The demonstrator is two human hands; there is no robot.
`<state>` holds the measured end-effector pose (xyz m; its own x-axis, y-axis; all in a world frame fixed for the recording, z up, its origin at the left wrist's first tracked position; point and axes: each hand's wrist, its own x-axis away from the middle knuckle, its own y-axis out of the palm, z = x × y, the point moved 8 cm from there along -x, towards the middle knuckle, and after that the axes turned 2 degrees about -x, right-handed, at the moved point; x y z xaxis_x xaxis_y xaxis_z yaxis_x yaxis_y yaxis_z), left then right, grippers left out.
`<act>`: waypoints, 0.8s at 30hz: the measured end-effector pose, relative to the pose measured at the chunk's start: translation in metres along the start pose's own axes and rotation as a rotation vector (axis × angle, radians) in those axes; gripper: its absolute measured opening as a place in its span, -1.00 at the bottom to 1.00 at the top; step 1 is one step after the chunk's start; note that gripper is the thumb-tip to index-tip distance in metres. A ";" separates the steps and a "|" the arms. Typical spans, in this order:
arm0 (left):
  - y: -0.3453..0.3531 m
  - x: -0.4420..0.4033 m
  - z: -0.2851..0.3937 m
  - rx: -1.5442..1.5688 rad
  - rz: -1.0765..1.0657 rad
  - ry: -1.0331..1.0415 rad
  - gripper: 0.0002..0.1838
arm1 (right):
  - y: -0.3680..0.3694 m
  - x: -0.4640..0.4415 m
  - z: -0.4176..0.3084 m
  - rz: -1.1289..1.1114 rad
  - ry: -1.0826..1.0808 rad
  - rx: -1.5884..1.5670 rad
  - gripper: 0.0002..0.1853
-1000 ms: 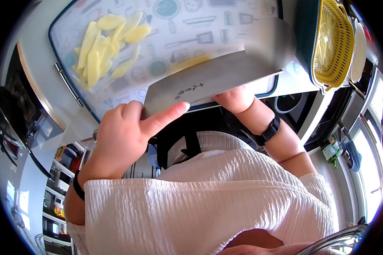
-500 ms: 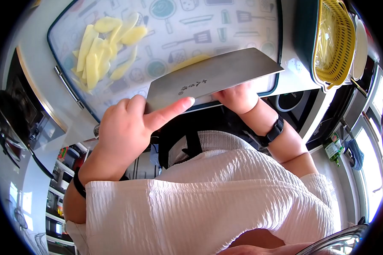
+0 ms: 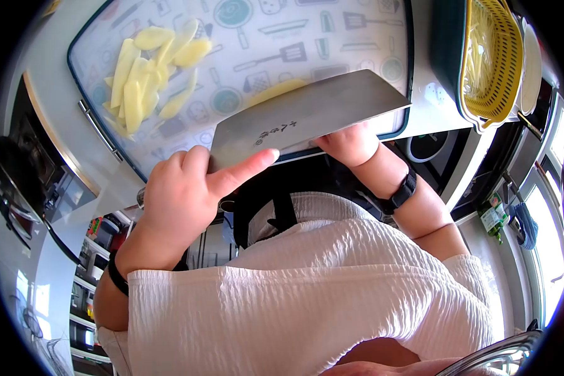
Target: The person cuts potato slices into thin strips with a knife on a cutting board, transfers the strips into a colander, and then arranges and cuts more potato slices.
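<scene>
My left hand [image 3: 178, 194] is closed round the handle end of a broad cleaver [image 3: 319, 106], with one digit stretched along the blade's near side. The blade slants over the near part of a patterned cutting board [image 3: 332, 56]. My right hand [image 3: 351, 144] is curled beneath the blade at the board's near edge; the blade hides most of its fingers and whatever they hold. A pale yellow piece, like peeled potato [image 3: 276, 92], shows beyond the blade's far edge. Several flat yellow potato slices [image 3: 131, 94] lie in a loose pile at the board's far left.
A yellow colander basket [image 3: 504, 69] in a dark blue tub [image 3: 448, 56] stands right of the board, holding pale yellow strips. A metal handle [image 3: 100, 130] sits at the board's left edge. Further left is a black pan [image 3: 15, 182]. A green-labelled bottle [image 3: 494, 218] is at the right.
Seen from the head, board, slices and cleaver have shifted slightly left. Both hands keep the same pose, and the slice pile looks unchanged.
</scene>
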<state>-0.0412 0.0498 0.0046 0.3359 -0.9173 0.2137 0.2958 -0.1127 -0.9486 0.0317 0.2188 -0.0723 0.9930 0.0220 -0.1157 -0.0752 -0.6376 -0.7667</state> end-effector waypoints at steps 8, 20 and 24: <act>-0.004 0.001 0.003 0.049 0.046 0.020 -0.25 | 0.006 0.003 0.005 -0.024 0.033 -0.020 -0.61; -0.006 -0.016 0.001 0.103 -0.017 -0.040 -0.30 | -0.003 -0.004 -0.001 0.016 -0.025 -0.085 -0.72; -0.005 -0.005 0.005 0.061 0.037 0.032 -0.19 | 0.001 -0.002 0.002 -0.006 0.027 -0.049 -0.71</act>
<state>-0.0394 0.0567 0.0091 0.3189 -0.9325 0.1698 0.3379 -0.0555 -0.9395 0.0295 0.2195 -0.0736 0.9956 0.0051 -0.0937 -0.0658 -0.6745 -0.7354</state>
